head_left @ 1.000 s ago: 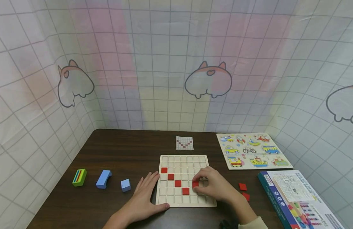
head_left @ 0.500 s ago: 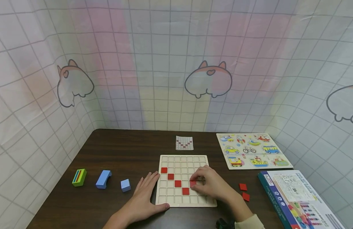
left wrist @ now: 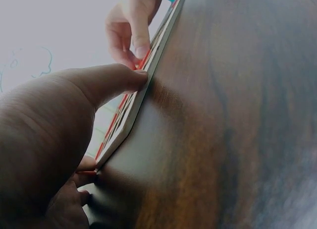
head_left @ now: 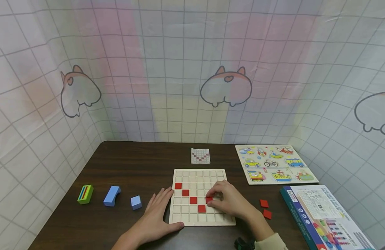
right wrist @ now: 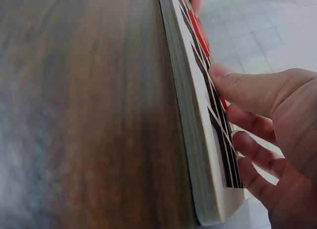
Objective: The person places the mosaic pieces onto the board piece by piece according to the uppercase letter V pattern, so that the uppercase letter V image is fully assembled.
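A cream gridded board (head_left: 195, 220) lies flat on the dark table, with several red square tiles set in its cells on a descending diagonal. My right hand (head_left: 228, 199) pinches another red tile (head_left: 208, 200) between thumb and fingers, over the board's right half; its fingers partly cover that tile. In the right wrist view a bit of red tile (right wrist: 223, 102) shows beside the thumb. My left hand (head_left: 156, 215) rests at the board's left side, fingers straight along the edge. Its thumb (left wrist: 121, 81) touches the board's near rim.
Two loose red tiles (head_left: 267, 214) lie right of the board. A small pattern card (head_left: 200, 156) is behind it. A picture puzzle board (head_left: 276, 165) and a book-like box (head_left: 326, 215) stand right. Left are a blue cube (head_left: 136, 202), a blue arch block (head_left: 112, 196) and a green striped block (head_left: 85, 194).
My right hand has slid slightly left across the board with the red tile, and the tile has come closer to the diagonal. The left hand stays in place.
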Motion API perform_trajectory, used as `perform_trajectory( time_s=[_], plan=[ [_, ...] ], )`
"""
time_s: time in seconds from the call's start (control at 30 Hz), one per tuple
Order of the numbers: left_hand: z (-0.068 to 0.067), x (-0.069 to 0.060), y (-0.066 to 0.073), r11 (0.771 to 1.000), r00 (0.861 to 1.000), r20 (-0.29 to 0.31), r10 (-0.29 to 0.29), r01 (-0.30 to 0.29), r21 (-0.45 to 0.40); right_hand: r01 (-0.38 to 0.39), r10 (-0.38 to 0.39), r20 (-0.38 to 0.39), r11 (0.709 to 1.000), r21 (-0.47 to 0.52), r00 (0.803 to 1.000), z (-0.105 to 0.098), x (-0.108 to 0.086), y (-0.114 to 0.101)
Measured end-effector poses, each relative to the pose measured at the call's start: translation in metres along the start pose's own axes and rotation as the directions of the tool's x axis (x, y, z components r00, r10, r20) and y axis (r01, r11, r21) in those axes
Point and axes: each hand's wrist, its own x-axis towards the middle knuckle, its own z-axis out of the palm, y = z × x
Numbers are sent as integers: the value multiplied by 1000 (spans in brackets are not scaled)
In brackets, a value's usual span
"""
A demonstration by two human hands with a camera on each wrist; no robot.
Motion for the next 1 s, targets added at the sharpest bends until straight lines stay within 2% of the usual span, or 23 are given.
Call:
perform_trajectory(
  time_s=[0.33, 0.67, 0.87, 1.0],
  plan=[
    [-1, -2, 1, 1000, 1000, -10, 14, -14, -8, -37, 37, 4, 999, -2, 999, -5, -6, -3],
    [-2, -2, 2, 1000, 1000, -7, 8, -8, -9, -54, 53, -40, 999, -7, 998, -22, -27, 2],
    [-2, -3, 3, 1000, 1000, -10, 12, -12, -13, -117, 117, -15, 993, -30, 993, -33, -39, 4],
    [-1, -3, 2, 1000, 1000, -10, 14, -14, -12, -104, 104, -14, 994, -35, 995, -40, -46, 8]
  ],
)
